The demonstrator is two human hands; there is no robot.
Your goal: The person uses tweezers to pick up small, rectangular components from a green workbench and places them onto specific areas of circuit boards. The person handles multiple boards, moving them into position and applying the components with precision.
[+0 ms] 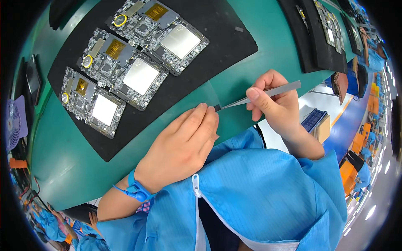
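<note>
My left hand [182, 138] has its fingers drawn together at the table's near edge, closed about a small dark piece [217, 107] that shows past the fingertips. Its thumb is mostly hidden beneath. In my right hand [272, 100] are metal tweezers [278, 89], pinched between thumb and fingers and pointing left. Their tips meet the dark piece, or come very close to it. A blue wrist strap [137, 190] circles my left wrist. Beyond my left hand, three circuit boards [144, 77] lie in a slanting row on a black mat [226, 37].
The green table [52, 167] curves around me. More boards [328, 29] sit on dark mats at the far right. A purple fan [14, 119] stands at the left edge. Blue boxes [313, 119] are below the table at right. Other people in blue work farther off.
</note>
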